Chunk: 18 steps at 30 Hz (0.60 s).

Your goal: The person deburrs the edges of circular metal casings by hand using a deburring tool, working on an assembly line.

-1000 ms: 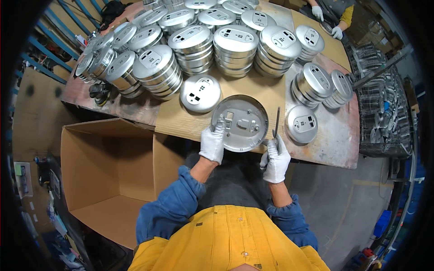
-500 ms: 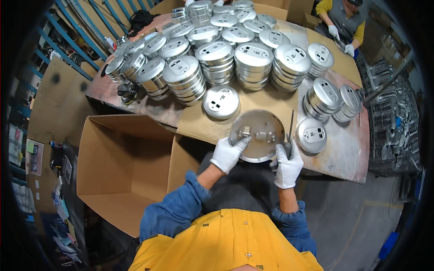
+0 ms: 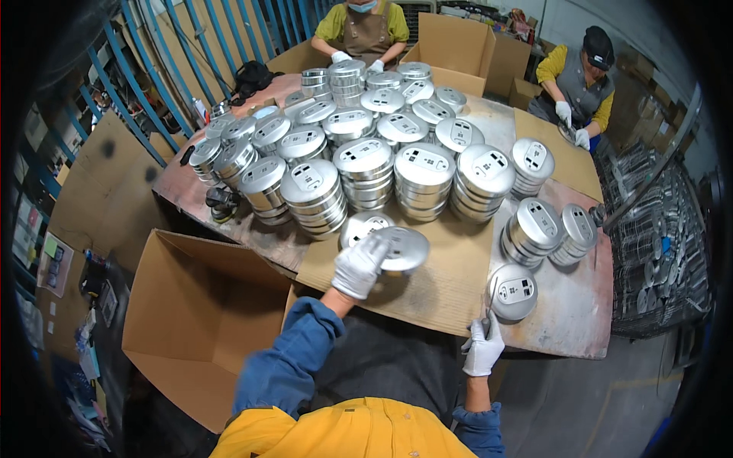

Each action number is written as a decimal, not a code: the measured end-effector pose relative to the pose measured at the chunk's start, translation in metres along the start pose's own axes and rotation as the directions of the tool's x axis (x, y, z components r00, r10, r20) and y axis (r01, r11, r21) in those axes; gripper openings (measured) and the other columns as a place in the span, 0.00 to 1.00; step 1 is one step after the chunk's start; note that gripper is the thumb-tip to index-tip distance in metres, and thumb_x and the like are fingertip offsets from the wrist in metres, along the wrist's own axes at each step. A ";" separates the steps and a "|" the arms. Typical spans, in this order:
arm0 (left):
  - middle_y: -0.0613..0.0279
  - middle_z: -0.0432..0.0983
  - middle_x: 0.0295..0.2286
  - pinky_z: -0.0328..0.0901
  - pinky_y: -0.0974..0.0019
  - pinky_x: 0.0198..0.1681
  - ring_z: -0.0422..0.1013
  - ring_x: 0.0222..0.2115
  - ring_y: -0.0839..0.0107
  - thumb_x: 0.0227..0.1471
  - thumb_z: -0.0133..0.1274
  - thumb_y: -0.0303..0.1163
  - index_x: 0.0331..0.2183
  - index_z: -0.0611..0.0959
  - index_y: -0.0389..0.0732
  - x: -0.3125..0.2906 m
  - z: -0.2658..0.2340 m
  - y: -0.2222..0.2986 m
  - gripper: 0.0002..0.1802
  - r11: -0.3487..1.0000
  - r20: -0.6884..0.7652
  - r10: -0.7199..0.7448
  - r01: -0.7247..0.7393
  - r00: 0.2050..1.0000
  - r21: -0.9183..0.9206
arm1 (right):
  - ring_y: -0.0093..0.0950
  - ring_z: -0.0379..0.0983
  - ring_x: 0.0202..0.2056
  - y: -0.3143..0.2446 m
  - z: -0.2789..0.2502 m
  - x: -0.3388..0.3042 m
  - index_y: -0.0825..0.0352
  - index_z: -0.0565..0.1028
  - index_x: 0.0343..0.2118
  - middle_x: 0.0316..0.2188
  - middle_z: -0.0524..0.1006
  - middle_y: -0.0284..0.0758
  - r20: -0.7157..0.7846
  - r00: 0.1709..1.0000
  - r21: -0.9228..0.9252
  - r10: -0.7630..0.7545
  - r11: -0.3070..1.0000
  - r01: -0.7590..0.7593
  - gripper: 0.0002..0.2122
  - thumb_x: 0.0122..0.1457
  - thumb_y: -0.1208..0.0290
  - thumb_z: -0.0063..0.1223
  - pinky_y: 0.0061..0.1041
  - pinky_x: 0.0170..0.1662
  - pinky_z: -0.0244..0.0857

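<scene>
My left hand [image 3: 359, 271], in a white glove, is closed on the edge of a round metal cover [image 3: 406, 252]. The cover is held over the cardboard sheet, overlapping another silver cover [image 3: 365, 227] that lies behind it with its cut-outs facing up. At the table's front edge my gloved right hand [image 3: 483, 347] is closed around a slim tool with a thin shaft [image 3: 490, 299]. Its exact kind is unclear, and the glove covers most of its handle. Just beyond that hand lies one more silver cover [image 3: 513, 291].
Stacks of silver covers [image 3: 424, 179] fill the table's middle and left, with shorter stacks [image 3: 538, 229] at right. An open cardboard box [image 3: 206, 320] stands at left below the table. Two people [image 3: 363, 34] [image 3: 580, 84] work across the table. A wire basket of metal parts [image 3: 657, 252] stands at right.
My left hand has carried the cover forward and left, away from my body; its plain inner side no longer faces me. My right hand has let go of the cover, keeping the slim tool.
</scene>
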<state>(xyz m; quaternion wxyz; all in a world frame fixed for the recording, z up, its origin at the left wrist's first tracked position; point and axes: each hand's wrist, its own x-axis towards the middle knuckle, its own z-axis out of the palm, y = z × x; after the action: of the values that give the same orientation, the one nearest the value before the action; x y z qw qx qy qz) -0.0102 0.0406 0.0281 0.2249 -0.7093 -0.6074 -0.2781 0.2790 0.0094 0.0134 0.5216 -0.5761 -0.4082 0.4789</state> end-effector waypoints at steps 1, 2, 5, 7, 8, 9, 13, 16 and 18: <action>0.59 0.77 0.37 0.69 0.63 0.33 0.75 0.38 0.61 0.39 0.54 0.28 0.41 0.79 0.44 0.003 0.004 -0.014 0.21 0.998 0.004 -0.039 0.039 0.999 0.049 | 0.14 0.58 0.11 0.003 0.003 0.002 0.74 0.68 0.51 0.22 0.72 0.32 0.024 1.000 0.004 0.004 1.000 -0.004 0.19 0.56 0.80 0.52 0.14 0.12 0.51; 0.59 0.77 0.37 0.70 0.63 0.33 0.75 0.38 0.62 0.41 0.53 0.29 0.41 0.79 0.44 0.012 0.005 -0.023 0.20 0.994 -0.006 -0.060 0.060 0.998 0.092 | 0.14 0.58 0.12 0.006 0.004 0.003 0.74 0.68 0.52 0.24 0.72 0.32 0.035 0.999 0.010 0.001 1.000 -0.001 0.19 0.55 0.81 0.52 0.14 0.12 0.52; 0.58 0.77 0.39 0.71 0.62 0.36 0.74 0.40 0.60 0.44 0.51 0.29 0.42 0.78 0.45 0.014 0.014 -0.046 0.19 0.982 0.041 -0.128 0.121 0.991 0.144 | 0.14 0.60 0.14 0.015 0.014 0.005 0.74 0.68 0.52 0.27 0.72 0.33 0.080 0.995 0.014 0.057 0.998 -0.058 0.20 0.55 0.80 0.53 0.15 0.13 0.55; 0.56 0.75 0.41 0.71 0.61 0.37 0.72 0.43 0.58 0.44 0.50 0.29 0.44 0.77 0.45 0.009 0.020 -0.056 0.20 0.981 0.128 -0.131 0.110 0.983 0.163 | 0.14 0.61 0.14 0.018 0.021 0.008 0.74 0.68 0.52 0.27 0.72 0.33 0.126 0.989 -0.007 0.079 0.997 -0.079 0.20 0.55 0.79 0.54 0.15 0.13 0.55; 0.55 0.73 0.44 0.71 0.60 0.39 0.70 0.46 0.56 0.45 0.50 0.28 0.45 0.76 0.44 0.006 0.023 -0.059 0.21 0.979 0.218 -0.136 0.098 0.967 0.177 | 0.15 0.61 0.14 0.020 0.025 0.009 0.73 0.68 0.52 0.27 0.72 0.33 0.170 0.980 -0.034 0.105 0.994 -0.101 0.21 0.54 0.78 0.55 0.16 0.13 0.56; 0.55 0.73 0.44 0.71 0.60 0.39 0.70 0.46 0.56 0.45 0.50 0.28 0.45 0.76 0.44 0.002 0.025 -0.062 0.21 0.980 0.217 -0.136 0.098 0.967 0.174 | 0.15 0.61 0.14 0.022 0.031 0.011 0.73 0.68 0.52 0.27 0.72 0.33 0.168 0.980 -0.035 0.105 0.994 -0.100 0.21 0.54 0.78 0.55 0.16 0.13 0.56; 0.56 0.66 0.51 0.70 0.62 0.39 0.63 0.53 0.56 0.47 0.48 0.28 0.49 0.72 0.45 -0.007 0.018 -0.069 0.24 0.999 0.343 -0.006 -0.008 0.939 0.040 | 0.16 0.64 0.16 0.033 0.056 0.026 0.72 0.70 0.50 0.25 0.73 0.31 0.187 0.978 -0.130 0.094 0.989 -0.070 0.22 0.52 0.73 0.58 0.19 0.19 0.60; 0.54 0.73 0.46 0.65 0.59 0.47 0.66 0.51 0.59 0.44 0.53 0.31 0.47 0.76 0.42 -0.008 0.004 -0.072 0.24 0.989 0.422 -0.025 0.085 0.906 -0.123 | 0.20 0.71 0.27 0.037 0.089 0.045 0.70 0.76 0.39 0.25 0.77 0.35 0.305 0.952 -0.358 0.044 0.931 0.072 0.16 0.49 0.66 0.60 0.24 0.34 0.66; 0.54 0.74 0.43 0.64 0.59 0.48 0.67 0.49 0.58 0.46 0.53 0.32 0.46 0.76 0.40 -0.017 0.013 -0.066 0.22 0.865 0.285 -0.355 0.429 0.890 -0.260 | 0.20 0.71 0.27 0.027 0.119 0.054 0.70 0.76 0.37 0.24 0.77 0.35 0.309 0.951 -0.379 -0.002 0.917 0.125 0.14 0.50 0.66 0.60 0.24 0.35 0.67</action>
<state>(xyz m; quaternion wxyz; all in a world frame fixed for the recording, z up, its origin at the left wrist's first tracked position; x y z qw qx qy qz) -0.0755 0.0468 0.0056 -0.0245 -0.6238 -0.7087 -0.3287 0.1734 0.0832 -0.0195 0.3416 -0.5756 -0.5896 0.4520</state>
